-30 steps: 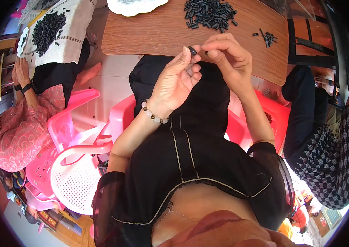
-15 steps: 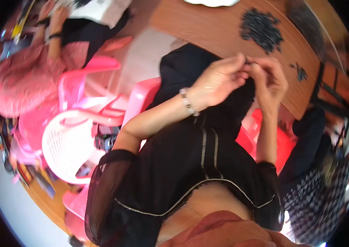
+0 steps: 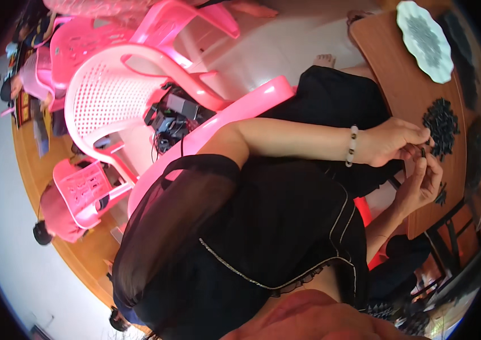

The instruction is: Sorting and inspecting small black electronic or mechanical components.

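My left hand [image 3: 389,141], with a pale beaded bracelet at the wrist, is closed in a pinch beside the table edge; whatever its fingertips hold is too small to make out. Just below it, my right hand [image 3: 420,184] pinches a small black stick-like piece [image 3: 423,152] between thumb and finger. The fingertips of both hands are close together. Beyond them a pile of small black pieces [image 3: 442,126] lies on the wooden table [image 3: 381,48]. A few more black pieces [image 3: 441,194] lie nearer, partly behind my right hand.
A white scalloped plate [image 3: 443,63] with small grey pieces stands at the table's far end. To my left are pink plastic chairs [image 3: 107,90], one with black devices and cables [image 3: 175,122] on it. Other people sit farther off, one in a pink top [image 3: 62,212].
The view has swung, so the table and my hands now sit farther right. My hands stay close together. The plate shows fully now, and the nearby person at upper left is mostly out of view.
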The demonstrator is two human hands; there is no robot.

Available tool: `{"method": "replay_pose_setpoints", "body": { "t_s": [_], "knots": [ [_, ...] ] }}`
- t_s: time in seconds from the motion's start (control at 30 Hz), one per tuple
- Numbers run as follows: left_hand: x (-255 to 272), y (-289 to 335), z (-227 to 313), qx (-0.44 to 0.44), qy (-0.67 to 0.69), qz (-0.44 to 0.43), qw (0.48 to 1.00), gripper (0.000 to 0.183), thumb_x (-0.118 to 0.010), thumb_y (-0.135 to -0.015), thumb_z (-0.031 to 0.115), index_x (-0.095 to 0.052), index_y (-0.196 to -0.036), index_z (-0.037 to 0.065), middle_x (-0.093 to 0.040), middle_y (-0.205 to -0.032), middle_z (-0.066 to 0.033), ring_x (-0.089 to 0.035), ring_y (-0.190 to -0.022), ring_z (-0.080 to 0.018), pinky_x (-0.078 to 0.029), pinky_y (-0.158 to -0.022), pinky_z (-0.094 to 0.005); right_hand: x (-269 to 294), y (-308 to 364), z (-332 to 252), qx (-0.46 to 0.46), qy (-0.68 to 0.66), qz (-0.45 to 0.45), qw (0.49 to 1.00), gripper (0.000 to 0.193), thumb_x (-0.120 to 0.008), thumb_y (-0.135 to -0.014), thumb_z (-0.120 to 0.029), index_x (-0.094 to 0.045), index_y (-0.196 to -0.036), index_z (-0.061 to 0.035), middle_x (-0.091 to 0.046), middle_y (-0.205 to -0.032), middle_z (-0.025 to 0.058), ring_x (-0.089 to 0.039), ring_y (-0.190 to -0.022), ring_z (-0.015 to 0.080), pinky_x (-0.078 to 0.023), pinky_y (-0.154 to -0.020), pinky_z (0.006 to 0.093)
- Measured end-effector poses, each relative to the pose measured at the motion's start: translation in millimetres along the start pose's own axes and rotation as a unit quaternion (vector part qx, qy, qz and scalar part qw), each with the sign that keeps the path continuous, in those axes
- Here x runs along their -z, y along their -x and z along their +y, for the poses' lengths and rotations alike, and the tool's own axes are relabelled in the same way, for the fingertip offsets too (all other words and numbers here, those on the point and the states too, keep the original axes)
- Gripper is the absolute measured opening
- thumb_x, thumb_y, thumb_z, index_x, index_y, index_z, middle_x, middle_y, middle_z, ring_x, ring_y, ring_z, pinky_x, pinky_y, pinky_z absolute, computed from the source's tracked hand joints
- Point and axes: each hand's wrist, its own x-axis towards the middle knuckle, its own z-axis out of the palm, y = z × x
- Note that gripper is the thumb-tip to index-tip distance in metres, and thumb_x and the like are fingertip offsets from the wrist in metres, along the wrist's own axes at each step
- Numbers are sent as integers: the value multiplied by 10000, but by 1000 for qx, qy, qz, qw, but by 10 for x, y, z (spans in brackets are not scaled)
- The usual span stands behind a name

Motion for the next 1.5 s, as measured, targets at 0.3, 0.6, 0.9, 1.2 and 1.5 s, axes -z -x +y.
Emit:
{"method": "replay_pose_setpoints", "body": {
  "t_s": [0.3,0.6,0.9,1.2,1.5],
  "knots": [
    [-8,-42,37,-50,28,-3,998,280,-657,-907,289,-687,-940,13,-598,-774,2,-481,-651,-68,-422,-611,-208,93,-35,135,3,-34,-24,999,165,-619,-913,-59,-601,-1036,50,-639,-1021,149,-634,-904,211,-529,-854,322],
    [-21,15,160,-83,20,13,996,232,-656,-904,255,-706,-872,30,-586,-745,5,-479,-653,-79,-417,-600,-225,-105,3,92,-27,-55,-19,998,209,-644,-897,-72,-590,-1060,47,-637,-1062,200,-642,-963,264,-526,-893,385],
    [-32,86,258,-90,26,15,995,235,-659,-894,249,-700,-849,22,-588,-721,5,-464,-623,-77,-413,-558,-229,-184,-28,79,-6,-26,-36,999,224,-589,-942,-107,-563,-1101,48,-605,-1115,207,-608,-1023,293,-474,-954,413],
    [33,112,380,-109,76,19,991,233,-659,-871,225,-693,-845,-3,-600,-729,-12,-477,-608,-84,-412,-508,-247,-462,-57,-21,-2,-25,-22,999,207,-635,-910,-106,-586,-1038,50,-623,-1061,204,-613,-969,271,-503,-871,361],
    [51,118,425,-162,93,17,982,196,-642,-846,161,-688,-800,-24,-620,-689,-38,-532,-560,-103,-401,-445,-257,-713,-73,-103,34,25,-17,999,201,-576,-937,-75,-583,-1088,58,-535,-1286,243,-565,-1074,290,-462,-923,377]
  ]
}}
